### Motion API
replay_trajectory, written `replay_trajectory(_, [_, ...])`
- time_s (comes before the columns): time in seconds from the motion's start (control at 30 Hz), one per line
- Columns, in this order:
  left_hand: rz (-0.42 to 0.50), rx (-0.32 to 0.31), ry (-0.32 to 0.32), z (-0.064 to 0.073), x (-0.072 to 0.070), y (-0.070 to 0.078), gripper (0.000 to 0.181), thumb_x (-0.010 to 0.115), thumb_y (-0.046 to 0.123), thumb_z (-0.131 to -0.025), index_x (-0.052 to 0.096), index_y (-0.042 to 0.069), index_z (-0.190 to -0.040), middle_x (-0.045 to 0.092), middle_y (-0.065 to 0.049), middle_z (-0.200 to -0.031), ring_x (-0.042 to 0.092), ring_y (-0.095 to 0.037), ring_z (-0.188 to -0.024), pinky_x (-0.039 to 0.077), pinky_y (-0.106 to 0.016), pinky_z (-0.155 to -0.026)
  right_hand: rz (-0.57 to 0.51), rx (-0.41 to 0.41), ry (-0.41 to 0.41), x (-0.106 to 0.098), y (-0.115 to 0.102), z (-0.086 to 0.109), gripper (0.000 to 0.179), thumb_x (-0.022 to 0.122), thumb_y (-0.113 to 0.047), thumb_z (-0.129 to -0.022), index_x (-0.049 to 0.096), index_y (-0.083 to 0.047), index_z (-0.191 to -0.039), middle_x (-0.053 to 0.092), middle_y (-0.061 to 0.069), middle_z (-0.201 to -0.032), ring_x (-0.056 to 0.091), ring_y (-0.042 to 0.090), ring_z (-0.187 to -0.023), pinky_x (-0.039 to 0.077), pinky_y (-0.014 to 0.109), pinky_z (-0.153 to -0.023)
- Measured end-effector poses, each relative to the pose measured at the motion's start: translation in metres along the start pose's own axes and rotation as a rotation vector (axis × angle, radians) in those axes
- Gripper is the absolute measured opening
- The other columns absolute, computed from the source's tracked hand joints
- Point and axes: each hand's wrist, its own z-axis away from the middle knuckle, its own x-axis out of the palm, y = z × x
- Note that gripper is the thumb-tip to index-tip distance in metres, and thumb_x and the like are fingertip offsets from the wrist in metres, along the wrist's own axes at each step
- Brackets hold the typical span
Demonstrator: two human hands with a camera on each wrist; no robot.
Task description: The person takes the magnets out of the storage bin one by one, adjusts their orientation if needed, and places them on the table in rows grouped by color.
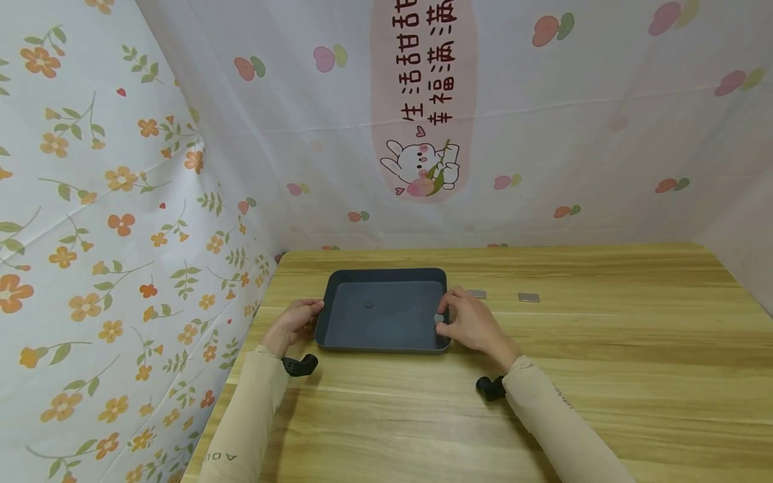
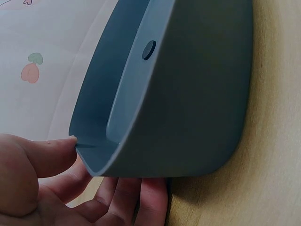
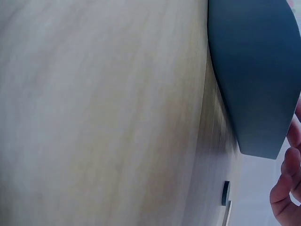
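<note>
A dark grey rectangular tray (image 1: pixel 386 350) stands on the wooden table, with one small dark round disc (image 1: pixel 369 304) lying on its floor left of the middle. My left hand (image 1: pixel 294 324) grips the tray's left end; in the left wrist view the thumb (image 2: pixel 51 155) lies at the rim and the other fingers (image 2: pixel 127 197) are against the outer wall. Over the tray's right rim, my right hand (image 1: pixel 474 325) pinches a small grey round disc (image 1: pixel 439 318) between thumb and fingers. The right wrist view shows only part of those fingers, beside the tray's outer wall (image 3: pixel 256 75).
Two small flat grey rectangular pieces lie on the table to the right of the tray, a nearer piece (image 1: pixel 477 294) partly behind the right hand and a farther piece (image 1: pixel 529 297). A printed curtain (image 1: pixel 543 154) hangs along the table's back edge, and a flowered cloth (image 1: pixel 121 268) hangs at the left.
</note>
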Motion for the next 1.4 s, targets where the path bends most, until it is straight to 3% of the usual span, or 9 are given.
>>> replay_trajectory(0.33, [0.001, 0.008, -0.007, -0.001, 0.000, 0.001, 0.043, 0.040, 0.017, -0.105, 0.040, -0.003, -0.142, 0.059, -0.001, -0.093, 0.053, -0.012, -0.079, 0.048, -0.028, -0.071, -0.038, 0.051, 0.013, -0.008, 0.003, 0.002, 0.017, 0.074, -0.023, -0.078, 0.064, -0.016, -0.091, 0.058, 0.002, -0.113, 0.048, 0.014, -0.077, 0.040, 0.029, -0.065])
replay_trajectory(0.57, [-0.004, 0.013, -0.006, -0.002, 0.000, 0.001, 0.043, 0.040, 0.017, -0.105, 0.040, -0.004, -0.142, 0.058, -0.002, -0.096, 0.052, -0.012, -0.080, 0.048, -0.028, -0.072, -0.045, 0.062, 0.035, -0.015, 0.010, 0.003, 0.018, 0.073, -0.023, -0.077, 0.064, -0.017, -0.092, 0.059, 0.000, -0.104, 0.049, 0.012, -0.073, 0.041, 0.028, -0.066])
replay_trajectory(1.0, [-0.007, 0.017, -0.006, -0.003, 0.000, 0.000, 0.043, 0.039, 0.017, -0.105, 0.039, -0.004, -0.142, 0.060, -0.001, -0.096, 0.054, -0.012, -0.081, 0.048, -0.028, -0.072, -0.003, 0.094, 0.049, -0.029, 0.020, 0.007, 0.018, 0.072, -0.024, -0.077, 0.065, -0.016, -0.093, 0.062, 0.002, -0.104, 0.049, 0.016, -0.076, 0.041, 0.031, -0.068])
replay_trajectory(1.4, [-0.021, 0.017, -0.017, 0.002, 0.001, 0.002, 0.044, 0.038, 0.018, -0.105, 0.038, -0.004, -0.143, 0.061, -0.003, -0.100, 0.056, -0.012, -0.084, 0.049, -0.028, -0.074, 0.021, 0.096, 0.056, -0.040, 0.038, 0.013, 0.017, 0.073, -0.023, -0.078, 0.064, -0.015, -0.089, 0.061, 0.005, -0.108, 0.057, 0.029, -0.092, 0.043, 0.037, -0.073])
